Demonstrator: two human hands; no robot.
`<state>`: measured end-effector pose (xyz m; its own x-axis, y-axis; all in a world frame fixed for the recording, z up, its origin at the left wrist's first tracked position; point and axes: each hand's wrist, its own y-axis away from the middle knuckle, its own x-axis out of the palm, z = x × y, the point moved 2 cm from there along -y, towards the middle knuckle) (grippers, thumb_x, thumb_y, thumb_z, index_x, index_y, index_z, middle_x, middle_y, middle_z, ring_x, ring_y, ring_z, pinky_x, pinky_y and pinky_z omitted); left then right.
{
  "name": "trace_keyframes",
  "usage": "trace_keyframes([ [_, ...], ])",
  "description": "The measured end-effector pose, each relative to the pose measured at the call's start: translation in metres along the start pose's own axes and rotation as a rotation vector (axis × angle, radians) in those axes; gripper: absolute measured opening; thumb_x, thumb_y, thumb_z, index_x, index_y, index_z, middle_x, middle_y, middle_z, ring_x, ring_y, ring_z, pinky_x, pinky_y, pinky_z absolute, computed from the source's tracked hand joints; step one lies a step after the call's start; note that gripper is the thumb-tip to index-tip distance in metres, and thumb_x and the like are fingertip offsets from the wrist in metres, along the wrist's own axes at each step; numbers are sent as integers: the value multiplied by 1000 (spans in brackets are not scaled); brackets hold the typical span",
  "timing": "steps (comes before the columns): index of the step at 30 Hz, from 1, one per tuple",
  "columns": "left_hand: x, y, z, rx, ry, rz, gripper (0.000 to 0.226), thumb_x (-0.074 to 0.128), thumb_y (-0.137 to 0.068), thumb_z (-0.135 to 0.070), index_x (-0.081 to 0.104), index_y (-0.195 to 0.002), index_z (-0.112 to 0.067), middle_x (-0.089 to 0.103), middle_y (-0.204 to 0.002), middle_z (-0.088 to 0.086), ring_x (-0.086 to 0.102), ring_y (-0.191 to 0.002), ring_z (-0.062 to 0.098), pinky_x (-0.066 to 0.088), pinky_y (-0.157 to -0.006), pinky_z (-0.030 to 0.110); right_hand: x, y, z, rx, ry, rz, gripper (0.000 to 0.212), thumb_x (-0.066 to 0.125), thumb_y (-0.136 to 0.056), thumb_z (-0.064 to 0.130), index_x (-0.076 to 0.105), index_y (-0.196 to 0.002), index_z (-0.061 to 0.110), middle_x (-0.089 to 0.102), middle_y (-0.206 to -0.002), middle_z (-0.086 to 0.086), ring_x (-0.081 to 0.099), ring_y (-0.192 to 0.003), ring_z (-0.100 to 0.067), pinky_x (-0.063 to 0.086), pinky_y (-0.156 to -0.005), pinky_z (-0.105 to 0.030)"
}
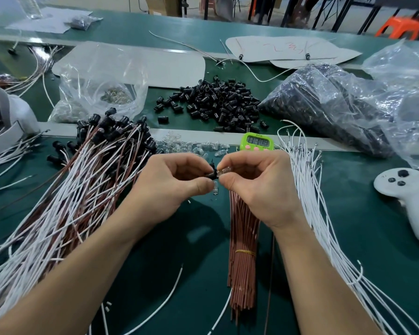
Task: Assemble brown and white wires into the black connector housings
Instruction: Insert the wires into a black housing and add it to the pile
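Head view: I see one black connector housing (pixel 210 174) just below the green timer (pixel 257 142), raised off the worktop (pixel 363 233). The left hand (pixel 169 187) pinches it between thumb and curled forefinger. The right hand (pixel 259 187) meets it from the other side. Its fingers (pixel 230 165) are pressed together on a small clear bulb (pixel 224 170), whose end touches the housing. I cannot tell whether the bulb is seated inside.

Below the timer, partly under the right hand, lies a bundle of brown wires (pixel 243 238), bound by a yellow rubber band (pixel 246 252). Right of and below the timer, loose white wires (pixel 324 213) fan across the worktop. Left of the timer, a large heap of brown and white wires already fitted with housings (pixel 87 180) spreads toward me.

Just left of the timer sits a row of spare clear bulbs (pixel 186 146). Beyond the timer is a pile of loose black housings (pixel 218 102), and beyond it to the right a plastic bag of more black parts (pixel 324 102). Well to the right of the timer rests a white controller (pixel 406 197).
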<state>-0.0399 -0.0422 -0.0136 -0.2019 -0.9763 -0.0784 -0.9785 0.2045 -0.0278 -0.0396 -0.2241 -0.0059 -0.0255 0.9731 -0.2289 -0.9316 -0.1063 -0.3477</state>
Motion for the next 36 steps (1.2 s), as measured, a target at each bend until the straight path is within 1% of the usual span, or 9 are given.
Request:
trace_keyframes([
  [7, -1, 1, -4, 85, -220, -133, 29, 84, -69, 10, 72, -76, -16, 74, -73, -3, 67, -68, 5, 53, -69, 15, 2, 5, 7, -47, 141, -44, 16, 81, -76, 0, 81, -83, 15, 75, -71, 4, 71, -62, -14, 55, -59, -23],
  [11, 0, 3, -6, 54, -80, -115, 37, 79, -70, 18, 73, -77, -18, 73, -73, -5, 66, -68, 7, 54, -66, 18, 1, 7, 16, -80, 169, -62, 15, 81, -75, 3, 81, -83, 16, 74, -72, 6, 71, -64, -16, 58, -58, -29],
  [16, -2, 2, -3, -22, 170, 6, 39, 75, -72, 22, 77, -77, -16, 73, -81, 7, 65, -75, 15, 55, -68, 19, 3, 10, 24, -124, 181, -76, 18, 82, -75, 0, 80, -83, 16, 74, -72, 8, 71, -65, -15, 59, -57, -39],
  [21, -5, 2, -4, -45, 161, 33, 34, 79, -60, 4, 78, -83, -20, 72, -88, 8, 64, -81, 18, 55, -71, 23, 6, 12, 26, -155, 220, -77, 18, 83, -74, 0, 80, -83, 15, 73, -72, 9, 70, -64, -14, 57, -57, -29],
  [24, -8, 1, -5, -58, 162, 41, 34, 85, -61, 2, 81, -88, -19, 77, -88, 5, 69, -78, 12, 56, -69, 20, 3, 9, 21, -91, 188, -102, 15, 83, -74, 4, 80, -80, 18, 73, -70, 10, 70, -62, -11, 53, -58, -19],
  [29, -7, 2, -6, 70, -45, -107, 46, 81, -68, 17, 82, -84, -26, 75, -80, -3, 67, -77, 8, 56, -73, 19, 5, 3, 8, 160, -52, -157, 6, 79, -70, 13, 80, -74, 17, 74, -66, 3, 69, -60, -14, 55, -60, -29],
  [32, -6, 3, -8, 174, -327, -179, 50, 89, -64, 4, 80, -93, -36, 75, -89, -7, 67, -83, 6, 53, -80, 19, 10, 3, 5, 204, -118, -165, 11, 77, -68, 12, 80, -76, 20, 73, -64, 1, 69, -58, -15, 59, -60, -33],
  [34, -6, 3, -7, 103, -346, -145, 47, 95, -61, -18, 79, -100, -39, 77, -92, -15, 71, -87, 3, 53, -81, 17, 10, 3, 5, 203, -130, -171, 13, 77, -68, 11, 80, -76, 21, 73, -64, 1, 68, -58, -15, 58, -59, -32],
  [36, -7, 4, -5, -35, -246, -90, 41, 94, -57, -40, 81, -97, -36, 79, -90, -10, 75, -86, 7, 57, -79, 20, 9, 3, 4, 194, -141, -172, 13, 78, -69, 10, 80, -76, 20, 73, -65, 0, 67, -58, -15, 56, -58, -29],
])
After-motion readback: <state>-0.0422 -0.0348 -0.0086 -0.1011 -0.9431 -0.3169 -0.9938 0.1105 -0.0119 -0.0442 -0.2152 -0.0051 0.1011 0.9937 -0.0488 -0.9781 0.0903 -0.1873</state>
